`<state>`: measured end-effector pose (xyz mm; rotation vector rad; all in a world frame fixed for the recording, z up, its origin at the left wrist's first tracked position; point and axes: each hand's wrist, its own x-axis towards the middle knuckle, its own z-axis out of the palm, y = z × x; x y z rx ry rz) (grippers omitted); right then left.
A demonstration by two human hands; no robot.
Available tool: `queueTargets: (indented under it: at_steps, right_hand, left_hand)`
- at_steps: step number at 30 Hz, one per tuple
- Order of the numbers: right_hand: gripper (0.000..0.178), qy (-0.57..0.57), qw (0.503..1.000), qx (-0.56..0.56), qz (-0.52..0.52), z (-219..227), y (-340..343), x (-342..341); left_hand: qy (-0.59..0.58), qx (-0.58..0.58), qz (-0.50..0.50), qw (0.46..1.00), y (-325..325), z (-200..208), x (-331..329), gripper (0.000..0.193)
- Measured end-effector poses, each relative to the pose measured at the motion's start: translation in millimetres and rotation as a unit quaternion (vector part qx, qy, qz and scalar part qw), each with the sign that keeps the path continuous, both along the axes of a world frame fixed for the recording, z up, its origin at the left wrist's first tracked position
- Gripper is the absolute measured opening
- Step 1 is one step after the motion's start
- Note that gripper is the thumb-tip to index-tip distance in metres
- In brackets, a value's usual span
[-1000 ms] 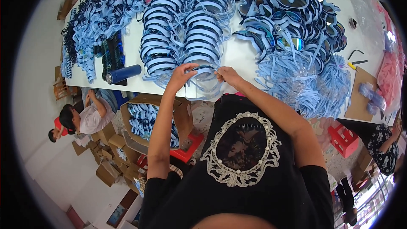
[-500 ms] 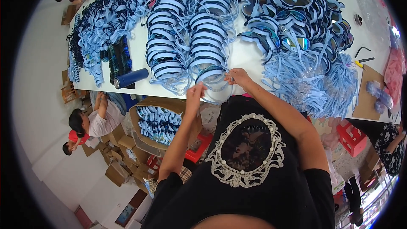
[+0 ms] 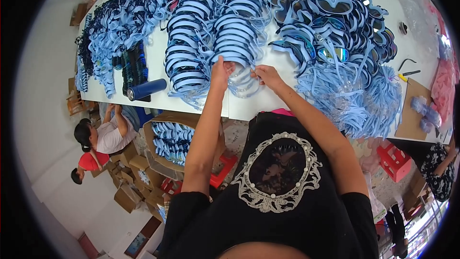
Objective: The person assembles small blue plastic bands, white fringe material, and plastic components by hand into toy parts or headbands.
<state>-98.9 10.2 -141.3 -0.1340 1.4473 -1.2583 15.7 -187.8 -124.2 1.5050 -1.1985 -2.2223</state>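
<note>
At the near end of the right-hand row of light-blue goggles (image 3: 235, 38), my left hand (image 3: 222, 73) is closed on the left side of the nearest goggles (image 3: 243, 59). My right hand (image 3: 268, 76) pinches at their right side, where a thin pale strap (image 3: 245, 86) hangs; its exact hold is partly hidden by the fingers. Loose loops of strap droop below the row, between both hands. Alongside to the left runs a second row of nested goggles (image 3: 184, 43), curved side up.
Right of the rows lie a heap of goggles (image 3: 330, 24) with mirrored lenses and bundles of pale straps (image 3: 335, 98). A blue flask (image 3: 147, 89) lies at the left edge. Below the white table (image 3: 239, 109) stands a carton (image 3: 155, 151) of goggles. Co-workers (image 3: 108, 132) sit at left.
Both hands have moved away from my body, bringing the nearest goggles up against the row. My left hand has turned, its fingers now more upright.
</note>
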Motion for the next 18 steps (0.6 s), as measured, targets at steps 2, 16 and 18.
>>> queueTargets:
  at_steps: [2, 16, 18]
  right_hand:
    - [0.030, 0.093, 0.994, 0.015, 0.052, 5, 5, -5]
    - [0.018, 0.249, 0.968, -0.019, 0.000, 80, 119, -34]
    - [0.018, 0.262, 0.963, 0.001, -0.055, 80, 145, -42]
  left_hand:
    - [-0.005, -0.049, 0.014, 0.999, -2, -5, -3, 0.042]
    - [0.035, 0.038, 0.213, 0.976, 94, 46, 39, 0.011]
    - [0.046, -0.023, 0.121, 0.991, 118, 70, 13, 0.014]
